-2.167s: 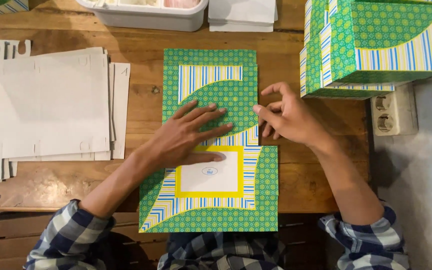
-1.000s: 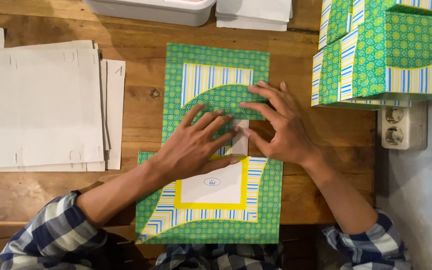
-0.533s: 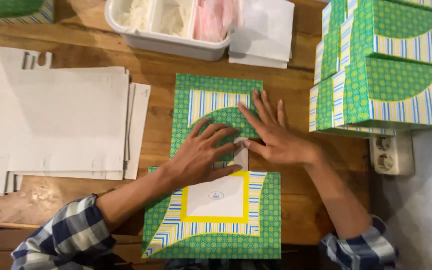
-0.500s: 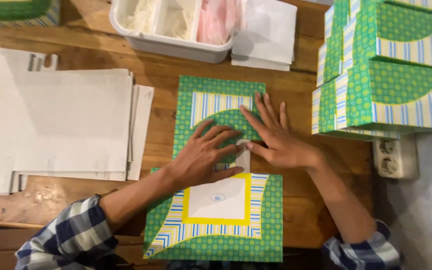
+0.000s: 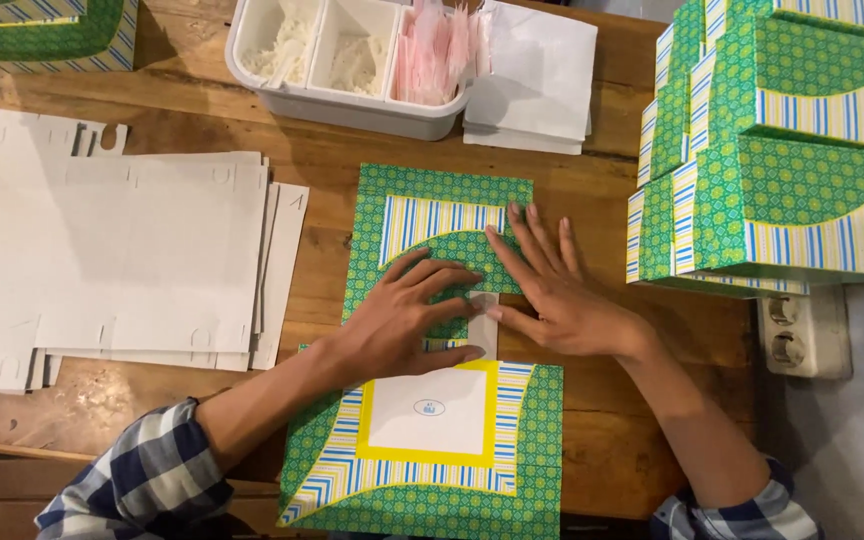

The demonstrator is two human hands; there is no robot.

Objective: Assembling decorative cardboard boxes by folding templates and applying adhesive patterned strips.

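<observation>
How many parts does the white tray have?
3 show in the tray: left and middle hold white bits, right holds pink packets. More may be cut off at the top.

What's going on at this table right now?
A person in a checked shirt presses both hands flat on a green patterned cardboard sheet lying on the wooden table. The left hand and right hand meet around a small white flap near the sheet's middle. A stack of plain white sheets lies to the left, finished green boxes are piled at the right, and a white tray with compartments sits at the far edge.
</observation>
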